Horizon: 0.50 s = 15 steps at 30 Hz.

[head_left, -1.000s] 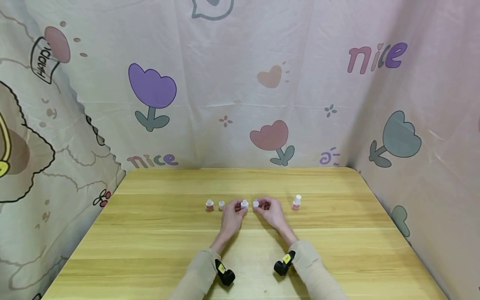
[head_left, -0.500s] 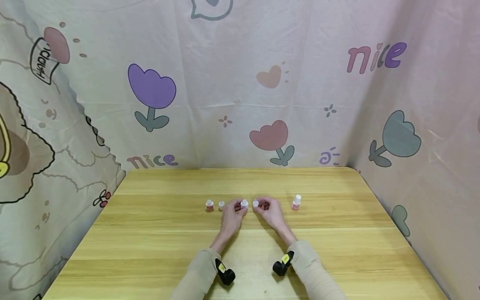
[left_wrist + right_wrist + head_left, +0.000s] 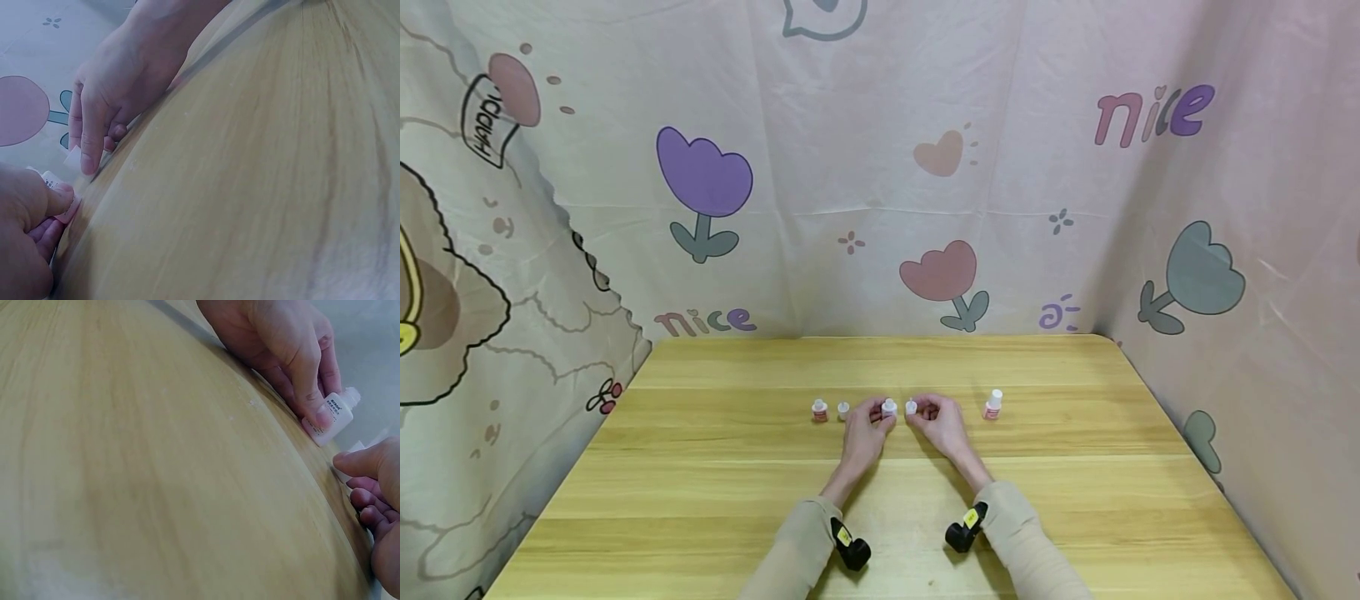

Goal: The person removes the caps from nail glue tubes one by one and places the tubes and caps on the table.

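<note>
My left hand [image 3: 866, 429] pinches a small white bottle [image 3: 889, 408] with printed lettering and a capless neck, upright at the table. In the right wrist view, the thumb of that hand presses on the label of the bottle [image 3: 331, 419]. Just right of it, my right hand [image 3: 943, 423] pinches a small white cap [image 3: 912, 407] with a thin tip pointing up. Only a sliver of the cap [image 3: 357, 447] shows past the thumb in the right wrist view. The cap and the bottle are apart.
Left of my left hand stand a red-labelled bottle [image 3: 819, 411] without its cap and another white cap [image 3: 843, 410], tip up. A capped bottle [image 3: 992, 405] stands to the right. The wooden table [image 3: 880, 517] meets a printed cloth [image 3: 835, 275] at the back.
Both hands keep their holds in the same place. My right wrist has shifted very slightly left since a second ago.
</note>
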Each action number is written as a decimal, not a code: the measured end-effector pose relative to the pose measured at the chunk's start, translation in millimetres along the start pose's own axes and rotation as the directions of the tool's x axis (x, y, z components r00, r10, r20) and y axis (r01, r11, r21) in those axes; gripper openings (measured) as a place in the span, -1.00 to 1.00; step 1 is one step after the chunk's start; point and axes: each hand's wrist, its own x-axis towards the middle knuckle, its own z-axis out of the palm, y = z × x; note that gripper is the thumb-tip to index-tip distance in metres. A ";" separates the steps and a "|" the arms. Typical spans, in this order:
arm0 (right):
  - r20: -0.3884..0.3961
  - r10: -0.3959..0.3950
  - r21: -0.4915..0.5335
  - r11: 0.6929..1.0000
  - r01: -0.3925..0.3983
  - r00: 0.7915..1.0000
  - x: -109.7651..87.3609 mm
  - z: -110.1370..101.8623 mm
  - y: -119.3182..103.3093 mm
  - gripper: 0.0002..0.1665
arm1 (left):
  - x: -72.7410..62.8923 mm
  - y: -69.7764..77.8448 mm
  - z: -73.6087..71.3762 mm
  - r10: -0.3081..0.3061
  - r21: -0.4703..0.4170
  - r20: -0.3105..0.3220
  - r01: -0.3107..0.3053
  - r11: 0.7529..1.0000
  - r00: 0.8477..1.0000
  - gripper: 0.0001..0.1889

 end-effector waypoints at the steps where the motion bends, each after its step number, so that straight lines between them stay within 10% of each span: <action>1: 0.001 0.001 0.000 1.000 -0.001 1.000 -0.1 0.1 0.1 -0.74 | -0.2 0.1 0.1 0.000 -0.002 0.001 0.000 1.000 1.000 -0.69; 15: 0.010 -0.001 -0.004 1.000 0.001 1.000 -2.6 -1.2 -0.7 -0.64 | -3.3 1.1 -0.7 -0.002 0.000 0.016 0.002 1.000 1.000 -0.48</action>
